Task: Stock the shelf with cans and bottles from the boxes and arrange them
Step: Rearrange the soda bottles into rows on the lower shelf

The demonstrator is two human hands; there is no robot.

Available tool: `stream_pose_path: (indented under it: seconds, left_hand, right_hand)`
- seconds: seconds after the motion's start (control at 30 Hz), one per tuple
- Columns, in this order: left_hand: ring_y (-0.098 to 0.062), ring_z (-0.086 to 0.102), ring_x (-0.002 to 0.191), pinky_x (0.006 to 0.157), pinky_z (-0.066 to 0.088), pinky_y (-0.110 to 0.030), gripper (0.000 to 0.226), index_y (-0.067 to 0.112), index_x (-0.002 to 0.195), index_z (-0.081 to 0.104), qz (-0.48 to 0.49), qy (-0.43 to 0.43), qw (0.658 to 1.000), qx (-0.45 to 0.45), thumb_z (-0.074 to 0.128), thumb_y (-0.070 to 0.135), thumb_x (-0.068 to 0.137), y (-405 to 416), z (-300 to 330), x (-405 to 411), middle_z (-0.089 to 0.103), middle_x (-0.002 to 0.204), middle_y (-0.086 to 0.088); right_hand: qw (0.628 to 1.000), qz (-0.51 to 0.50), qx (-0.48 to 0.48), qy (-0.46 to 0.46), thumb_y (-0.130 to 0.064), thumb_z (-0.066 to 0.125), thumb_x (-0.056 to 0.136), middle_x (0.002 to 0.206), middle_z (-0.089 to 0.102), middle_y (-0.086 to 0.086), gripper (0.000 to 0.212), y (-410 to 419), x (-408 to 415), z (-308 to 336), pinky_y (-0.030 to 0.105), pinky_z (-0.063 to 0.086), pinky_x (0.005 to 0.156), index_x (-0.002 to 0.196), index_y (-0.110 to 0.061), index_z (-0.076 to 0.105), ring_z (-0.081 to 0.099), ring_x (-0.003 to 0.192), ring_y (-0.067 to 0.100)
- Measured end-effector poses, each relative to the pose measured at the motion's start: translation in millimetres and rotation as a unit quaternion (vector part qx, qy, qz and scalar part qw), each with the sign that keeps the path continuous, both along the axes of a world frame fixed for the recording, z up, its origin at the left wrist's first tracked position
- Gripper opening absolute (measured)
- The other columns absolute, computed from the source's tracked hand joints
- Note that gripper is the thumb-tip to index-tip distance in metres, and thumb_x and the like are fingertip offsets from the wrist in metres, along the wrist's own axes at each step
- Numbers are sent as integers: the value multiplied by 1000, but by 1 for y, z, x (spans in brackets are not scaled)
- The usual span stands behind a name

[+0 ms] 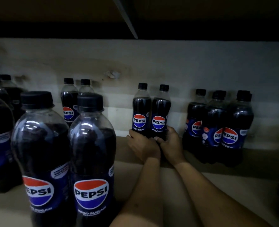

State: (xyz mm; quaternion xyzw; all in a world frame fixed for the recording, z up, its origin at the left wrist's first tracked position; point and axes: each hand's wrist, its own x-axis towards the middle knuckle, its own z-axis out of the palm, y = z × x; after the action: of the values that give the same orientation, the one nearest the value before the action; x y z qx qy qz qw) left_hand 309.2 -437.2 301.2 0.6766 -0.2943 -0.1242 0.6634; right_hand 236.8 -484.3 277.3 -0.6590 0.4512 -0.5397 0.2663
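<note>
Crowding the left, big bottles (93, 154) stand near the forearms; an elbow could topple them. Left hand (143, 147) and right hand (171, 145) curl fingers around two small bottles (151, 112) mid-shelf (217, 185); uneven pushing might tip them against the right cluster (217, 125).

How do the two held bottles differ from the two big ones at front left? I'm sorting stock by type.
The two held bottles stand at the back wall, each gripped low by the left hand or right hand; the two front bottles stand untouched at the shelf edge. The held pair looks smaller, perhaps only from distance. All have black caps and Pepsi Zero Sugar labels.
</note>
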Motion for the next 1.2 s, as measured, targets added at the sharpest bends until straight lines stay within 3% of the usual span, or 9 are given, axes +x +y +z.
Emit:
stream_pose_path:
  seconds: [0.27,0.37,0.53,0.67,0.9,1.2]
  left_hand:
    - [-36,52,121,101,46,-51,58,-2,128,48,23,60,996,-54,66,-6,73,-9,4,-2,55,125,-19]
    - [-36,51,123,103,45,-50,58,-1,128,49,28,68,996,-52,67,-6,74,-11,4,0,55,127,-19]
    - [-35,49,126,105,43,-45,54,0,129,48,34,72,996,-38,66,-4,79,-10,5,3,53,130,-19]
    - [-35,48,126,104,42,-44,56,0,131,47,32,65,997,-39,65,-7,78,-11,3,4,52,130,-19]
    - [-35,47,126,104,41,-43,60,0,134,45,37,64,996,-43,65,-8,77,-11,4,4,51,132,-19]
    - [-34,47,128,105,42,-43,59,2,135,44,31,60,997,-41,66,-5,80,-11,2,5,50,134,-18]
  right_hand:
    - [1000,21,-4,-17,-5,77,78,119,69,5,54,-1,-1,1,45,51,101,129,-10,58,64,112,17]
    - [999,29,-21,-5,-14,77,75,118,71,1,55,-3,-2,0,45,51,101,127,-14,62,65,112,15]
    - [999,44,-31,-5,-8,79,76,114,72,0,51,-1,-3,2,42,52,99,125,-14,65,66,108,12]
    - [998,57,-31,1,-31,74,72,117,71,-3,60,2,-2,3,41,52,100,129,-19,61,64,111,10]
    - [997,69,-35,4,-32,71,74,124,68,-1,65,3,-1,4,42,49,104,135,-17,57,61,117,12]
    - [997,77,-21,-5,-10,75,82,123,68,3,56,4,-4,6,41,50,103,136,-11,57,63,115,13]
